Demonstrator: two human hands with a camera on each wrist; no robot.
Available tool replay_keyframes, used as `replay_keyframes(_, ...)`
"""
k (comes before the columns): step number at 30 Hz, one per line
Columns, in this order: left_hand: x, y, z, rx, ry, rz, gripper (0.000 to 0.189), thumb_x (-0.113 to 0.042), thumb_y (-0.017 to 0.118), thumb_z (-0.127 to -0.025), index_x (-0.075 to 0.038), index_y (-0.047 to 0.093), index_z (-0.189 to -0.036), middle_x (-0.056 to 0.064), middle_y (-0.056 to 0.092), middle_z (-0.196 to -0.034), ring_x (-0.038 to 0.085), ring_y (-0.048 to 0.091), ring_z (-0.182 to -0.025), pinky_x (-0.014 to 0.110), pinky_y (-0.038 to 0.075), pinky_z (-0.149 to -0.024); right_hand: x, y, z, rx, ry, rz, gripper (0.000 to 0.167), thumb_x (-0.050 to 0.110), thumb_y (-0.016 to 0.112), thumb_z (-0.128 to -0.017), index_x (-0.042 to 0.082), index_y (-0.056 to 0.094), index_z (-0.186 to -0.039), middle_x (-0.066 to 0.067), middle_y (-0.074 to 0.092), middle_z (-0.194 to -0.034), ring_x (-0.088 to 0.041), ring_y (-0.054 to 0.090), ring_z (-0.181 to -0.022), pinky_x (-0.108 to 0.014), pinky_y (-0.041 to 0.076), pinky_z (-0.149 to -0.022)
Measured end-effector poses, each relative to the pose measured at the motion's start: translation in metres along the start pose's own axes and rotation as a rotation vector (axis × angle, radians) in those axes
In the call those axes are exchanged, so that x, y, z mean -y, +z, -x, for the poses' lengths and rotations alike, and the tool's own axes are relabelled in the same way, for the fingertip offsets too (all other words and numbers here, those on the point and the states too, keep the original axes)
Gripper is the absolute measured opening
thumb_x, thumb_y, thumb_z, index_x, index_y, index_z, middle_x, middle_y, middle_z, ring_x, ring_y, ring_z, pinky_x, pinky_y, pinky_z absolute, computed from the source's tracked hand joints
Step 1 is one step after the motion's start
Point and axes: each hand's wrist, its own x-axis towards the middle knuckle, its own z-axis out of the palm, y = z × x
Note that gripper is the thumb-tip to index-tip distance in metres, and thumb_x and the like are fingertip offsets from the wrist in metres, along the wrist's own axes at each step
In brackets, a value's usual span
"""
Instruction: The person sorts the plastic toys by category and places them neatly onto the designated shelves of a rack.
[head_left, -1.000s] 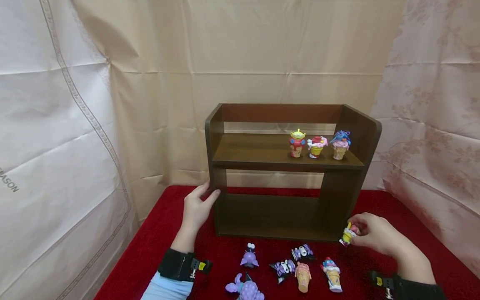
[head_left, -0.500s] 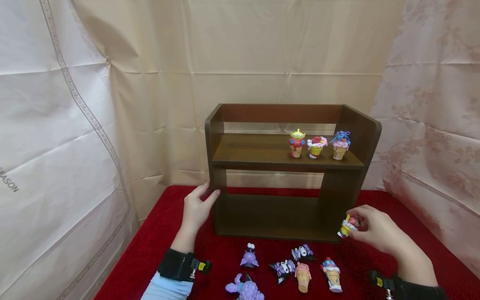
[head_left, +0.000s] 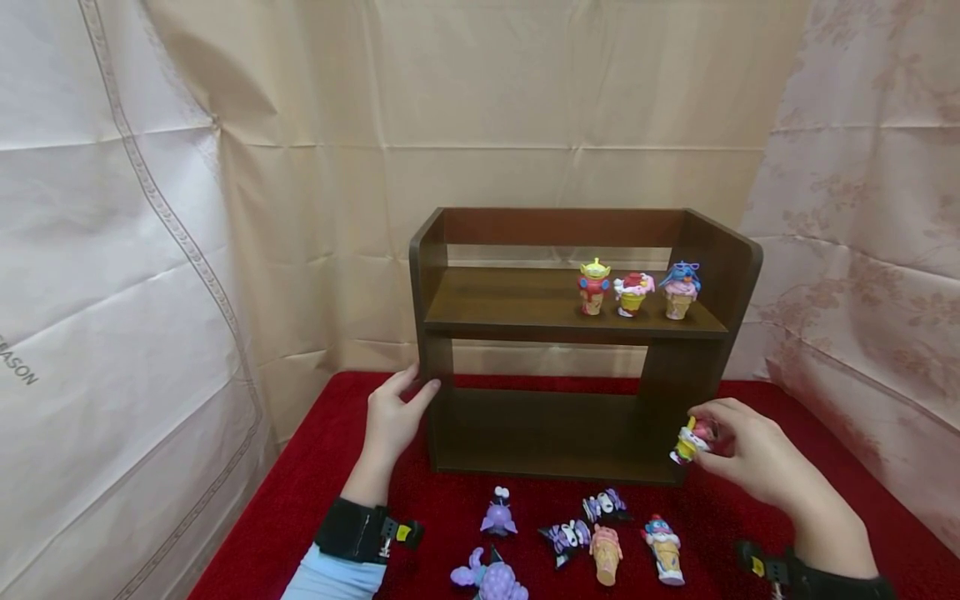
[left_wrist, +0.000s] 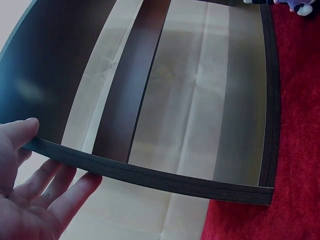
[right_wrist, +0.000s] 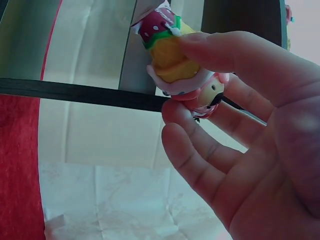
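Note:
My right hand point(head_left: 757, 454) pinches a small cartoon figurine point(head_left: 691, 442) in front of the shelf's lower right corner. Up close in the right wrist view, the figurine point(right_wrist: 176, 61) has a yellow cup body, a dark red and green base, and a pink head that my fingers partly hide. It is tipped, base pointing away from the palm. My left hand point(head_left: 393, 415) holds the left side panel of a dark brown two-tier shelf point(head_left: 555, 467). In the left wrist view the thumb point(left_wrist: 31, 128) lies over the panel's edge, with the fingers against its outer face.
On the upper tier stand three figurines: a red and yellow one point(head_left: 594, 287), a pink and yellow one point(head_left: 632, 293) and a blue-topped cone point(head_left: 681, 292). Several more, including a purple one point(head_left: 498, 512) and a cone figurine point(head_left: 664, 550), lie on the red cloth point(head_left: 300, 500).
My right hand has lifted the figurine and brought it slightly left and up beside the shelf's right panel. The left hand stays at the left panel.

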Motion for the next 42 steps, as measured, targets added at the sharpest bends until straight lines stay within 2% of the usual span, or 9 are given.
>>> replay_keyframes(12,0.001,0.0,0.0,0.004,0.0,0.002,0.047,-0.019,0.075,-0.095,-0.01,0.063,-0.14,0.012,0.065,-0.135,0.029,0.064,-0.121,0.046,0.056,-0.093,0.012,0.001,0.0,-0.167,-0.125,0.049,0.054,0.003,0.091,-0.069,0.006,0.068,-0.117,-0.009,0.063,-0.114,-0.014,0.06,-0.084,-0.025,0.057,-0.065)
replay_keyframes(16,0.0,0.0,0.0,0.011,-0.009,0.001,0.048,-0.02,0.074,-0.096,-0.012,0.062,-0.141,0.01,0.065,-0.136,0.028,0.064,-0.121,0.045,0.056,-0.094,0.016,0.003,-0.001,-0.22,-0.174,0.056,0.056,0.002,0.092,-0.066,0.007,0.069,-0.116,-0.007,0.063,-0.115,-0.012,0.06,-0.084,-0.02,0.055,-0.066)
replay_keyframes(22,0.002,0.0,0.0,0.021,-0.026,-0.01,0.049,-0.022,0.073,-0.097,-0.014,0.061,-0.143,0.007,0.064,-0.138,0.023,0.062,-0.123,0.042,0.055,-0.095,0.021,0.006,-0.003,-0.244,-0.22,0.053,0.056,0.001,0.093,-0.065,0.009,0.07,-0.116,-0.006,0.063,-0.118,-0.012,0.06,-0.082,-0.019,0.055,-0.066)
replay_keyframes(29,0.002,0.001,-0.001,0.007,-0.011,0.0,0.047,-0.018,0.074,-0.096,-0.012,0.063,-0.141,0.009,0.066,-0.135,0.027,0.065,-0.12,0.044,0.056,-0.093,0.027,0.009,-0.006,-0.265,-0.281,0.052,0.059,0.0,0.093,-0.065,0.01,0.069,-0.118,-0.006,0.062,-0.12,-0.011,0.058,-0.085,-0.014,0.05,-0.066)
replay_keyframes(36,0.002,0.001,-0.001,-0.005,0.001,0.007,0.045,-0.017,0.075,-0.095,-0.012,0.065,-0.139,0.01,0.068,-0.131,0.026,0.067,-0.115,0.045,0.057,-0.091,0.035,0.011,-0.009,-0.296,-0.352,0.045,0.061,0.001,0.092,-0.064,0.01,0.069,-0.119,-0.004,0.062,-0.124,-0.011,0.057,-0.098,-0.007,0.044,-0.076)
replay_keyframes(42,0.003,0.001,-0.002,-0.003,0.005,0.013,0.045,-0.017,0.074,-0.095,-0.009,0.065,-0.138,0.012,0.068,-0.131,0.027,0.067,-0.114,0.046,0.057,-0.09,0.041,0.013,-0.011,-0.3,-0.407,0.037,0.064,0.0,0.091,-0.064,0.011,0.069,-0.122,-0.005,0.062,-0.126,-0.014,0.06,-0.102,-0.006,0.042,-0.082)
